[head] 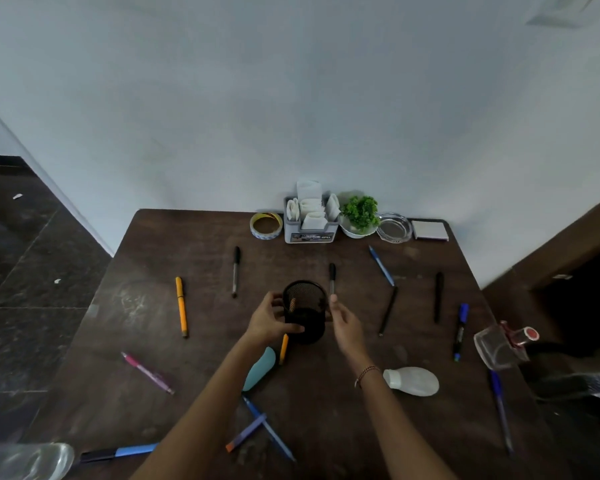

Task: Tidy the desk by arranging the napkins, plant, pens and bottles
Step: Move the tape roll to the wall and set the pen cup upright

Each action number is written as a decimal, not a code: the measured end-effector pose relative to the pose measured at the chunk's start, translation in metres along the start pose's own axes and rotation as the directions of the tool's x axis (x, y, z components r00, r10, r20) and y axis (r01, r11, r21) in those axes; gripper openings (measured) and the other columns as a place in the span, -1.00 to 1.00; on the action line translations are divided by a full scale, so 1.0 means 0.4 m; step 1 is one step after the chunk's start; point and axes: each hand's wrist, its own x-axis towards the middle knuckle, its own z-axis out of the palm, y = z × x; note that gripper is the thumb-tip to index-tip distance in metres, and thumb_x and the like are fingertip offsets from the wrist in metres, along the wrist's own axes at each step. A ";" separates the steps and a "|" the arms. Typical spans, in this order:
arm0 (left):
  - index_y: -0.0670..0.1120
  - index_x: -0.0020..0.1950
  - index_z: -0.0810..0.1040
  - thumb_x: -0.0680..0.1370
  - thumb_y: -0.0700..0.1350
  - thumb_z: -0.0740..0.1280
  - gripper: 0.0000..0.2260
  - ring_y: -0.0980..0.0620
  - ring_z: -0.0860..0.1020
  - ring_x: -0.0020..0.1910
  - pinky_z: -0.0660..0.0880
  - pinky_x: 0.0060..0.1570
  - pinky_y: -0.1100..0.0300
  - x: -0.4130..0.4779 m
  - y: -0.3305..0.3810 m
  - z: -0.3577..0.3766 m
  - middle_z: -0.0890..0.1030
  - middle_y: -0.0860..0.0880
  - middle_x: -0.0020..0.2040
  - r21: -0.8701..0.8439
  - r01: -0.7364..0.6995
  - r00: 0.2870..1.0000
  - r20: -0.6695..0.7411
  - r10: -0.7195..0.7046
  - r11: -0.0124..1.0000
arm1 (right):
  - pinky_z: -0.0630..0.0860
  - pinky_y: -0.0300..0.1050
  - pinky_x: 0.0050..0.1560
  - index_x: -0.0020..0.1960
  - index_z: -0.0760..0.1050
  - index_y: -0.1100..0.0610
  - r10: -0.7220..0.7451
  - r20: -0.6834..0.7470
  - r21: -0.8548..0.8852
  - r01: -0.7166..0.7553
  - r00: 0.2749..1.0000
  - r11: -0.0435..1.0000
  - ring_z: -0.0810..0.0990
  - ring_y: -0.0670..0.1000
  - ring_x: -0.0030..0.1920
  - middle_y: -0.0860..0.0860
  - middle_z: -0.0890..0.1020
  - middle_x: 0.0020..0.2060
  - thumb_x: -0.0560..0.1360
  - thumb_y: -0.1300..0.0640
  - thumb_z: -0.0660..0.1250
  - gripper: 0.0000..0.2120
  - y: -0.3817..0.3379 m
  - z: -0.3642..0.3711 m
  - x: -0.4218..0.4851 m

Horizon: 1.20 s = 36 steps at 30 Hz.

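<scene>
**Ana:** What were the fingers doing?

**Ben:** The left hand (271,320) had its thumb and fingers curled round the black mesh cup (305,311). The right hand (347,323) was just beside the cup's other side. Its fingers were loose and held nothing.

**Ana:** Where was the cup?

**Ben:** It stood upright in the middle of the desk (205,375). A short orange pen (283,348) lay just beside its near side. A black marker (332,277) lay just behind it.

**Ana:** And farther out?

**Ben:** A teal bottle (262,367) lay partly under the left arm. A white bottle (413,381) lay on its side by the right arm. A long orange pen (181,306) and a pink pen (148,373) lay toward the left edge. The napkins (310,209) stood in a grey holder (310,233) at the far edge, with the plant (361,209) next to them.
</scene>
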 end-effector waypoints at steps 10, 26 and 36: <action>-0.02 0.15 0.29 0.17 -0.14 0.62 -0.30 0.03 0.44 0.22 0.48 0.18 0.13 0.011 -0.014 0.108 0.42 -0.03 0.23 0.369 -0.191 0.979 0.009 0.202 0.910 | 0.31 -0.25 0.10 0.24 0.51 0.16 0.053 -0.092 0.024 -0.051 0.994 0.998 0.44 -0.10 0.09 0.03 0.57 0.06 0.61 -0.08 0.05 -0.57 0.033 -0.064 0.017; -0.13 0.29 0.27 0.12 -0.06 0.64 -0.14 0.03 0.38 0.23 0.34 0.10 0.28 0.006 -0.029 0.118 0.38 -0.02 0.20 0.475 -0.266 0.964 0.119 0.238 0.839 | 0.35 -0.36 -0.21 -0.05 0.52 0.05 0.072 -0.071 -0.050 -0.076 0.995 0.996 0.46 -0.23 -0.18 -0.18 0.51 -0.25 0.60 -0.12 0.05 -0.65 0.053 -0.095 0.046; -0.19 0.41 0.23 0.29 -0.19 0.55 -0.22 0.06 0.41 0.15 0.37 0.07 0.37 0.017 0.018 0.092 0.42 -0.08 0.21 0.602 -0.223 0.962 0.264 0.073 0.767 | 0.45 -0.27 -0.11 0.02 0.55 0.06 0.080 -0.037 -0.026 -0.081 0.996 0.996 0.52 -0.14 -0.08 -0.09 0.58 -0.14 0.60 -0.11 0.07 -0.65 0.085 -0.120 0.067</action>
